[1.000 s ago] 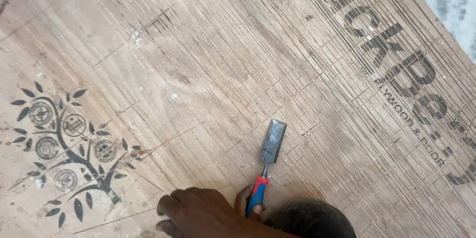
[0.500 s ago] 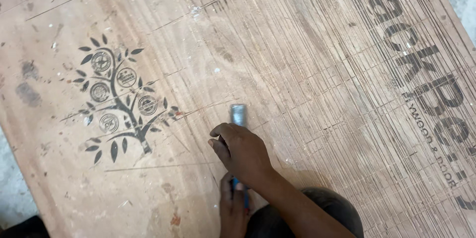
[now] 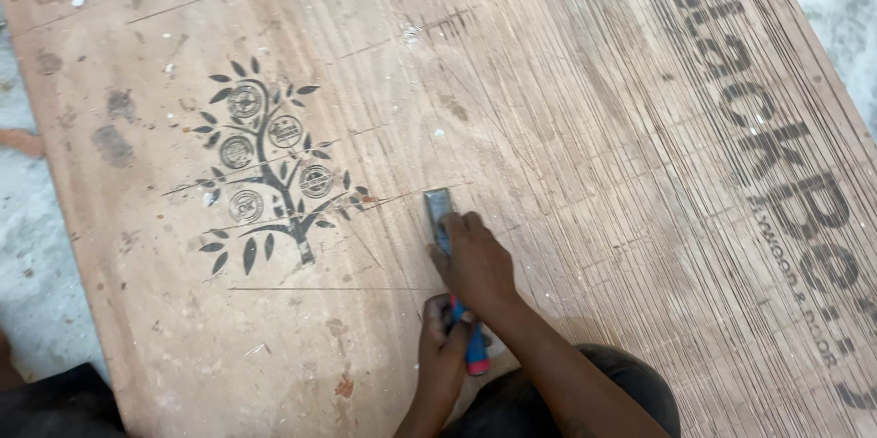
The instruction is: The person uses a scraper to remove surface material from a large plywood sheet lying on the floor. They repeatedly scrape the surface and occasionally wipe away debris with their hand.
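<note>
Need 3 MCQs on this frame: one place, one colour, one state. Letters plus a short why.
1. Where does the chisel blade lie?
A. right of the printed tree emblem
B. on the bare floor
C. on the large lettering

2. What colour is the chisel handle?
A. green and yellow
B. red and blue
C. plain wood

3. How are the hands placed?
A. both off the tool
B. only one on it
C. right hand over the blade, left hand at the handle

Answers: 1 A, the blade tip sits on the plywood sheet just right of the tree. 2 B, red and blue show below the hands. 3 C, both hands are on the tool.
</note>
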